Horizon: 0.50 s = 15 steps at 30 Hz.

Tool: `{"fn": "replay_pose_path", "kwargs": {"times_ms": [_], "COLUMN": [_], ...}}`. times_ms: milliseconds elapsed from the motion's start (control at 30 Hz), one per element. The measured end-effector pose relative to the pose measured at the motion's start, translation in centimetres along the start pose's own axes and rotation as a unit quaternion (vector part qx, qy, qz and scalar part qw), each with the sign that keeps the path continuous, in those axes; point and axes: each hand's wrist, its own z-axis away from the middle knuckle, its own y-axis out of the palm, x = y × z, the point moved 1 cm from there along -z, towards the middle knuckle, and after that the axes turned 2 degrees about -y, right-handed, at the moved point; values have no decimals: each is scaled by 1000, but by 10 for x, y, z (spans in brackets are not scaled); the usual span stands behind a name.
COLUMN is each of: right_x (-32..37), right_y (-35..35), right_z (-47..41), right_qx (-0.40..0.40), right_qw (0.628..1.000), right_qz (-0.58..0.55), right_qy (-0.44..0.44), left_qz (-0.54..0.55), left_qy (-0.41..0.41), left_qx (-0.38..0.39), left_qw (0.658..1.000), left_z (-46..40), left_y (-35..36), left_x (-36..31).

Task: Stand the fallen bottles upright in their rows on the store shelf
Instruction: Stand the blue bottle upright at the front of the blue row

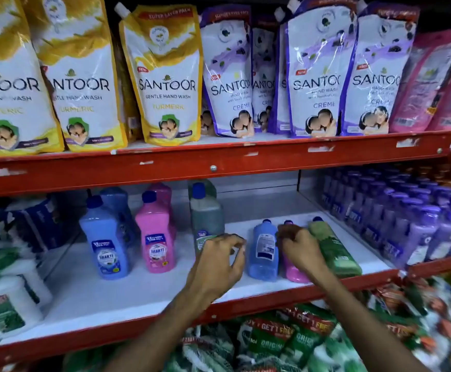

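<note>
On the white shelf (111,299) three bottles lie flat side by side, caps pointing to the back: a blue bottle (264,251), a pink bottle (294,272) and a green bottle (334,251). My right hand (300,248) rests on the pink one, fingers curled over its upper part. To the left stand an upright blue bottle (106,242), an upright pink bottle (156,237) and an upright green bottle (206,216). My left hand (220,261) hovers in front of the upright green bottle's base, fingers bent and apart, holding nothing.
More bottles stand behind the upright ones. Rows of purple bottles (406,218) fill the shelf's right side. Hand-wash pouches (165,76) stand on the red shelf (219,159) above. White tubs (7,291) sit at the left, green packets (286,342) below.
</note>
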Motion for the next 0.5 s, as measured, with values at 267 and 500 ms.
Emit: {"fn": "replay_pose_path", "kwargs": {"times_ms": [267,500], "right_x": [-6,-9], "right_y": [20,27], "right_z": [-25,-39], "right_qx": [81,75], "right_qw": [983,984], "right_qz": [-39,-55], "right_qy": [163,155], "left_qz": [12,64], "left_qy": [-202,-269], "left_qx": [215,229], "left_qw": [955,934], "left_z": [-70,-92], "left_y": [69,103], "left_x": [6,32]}}
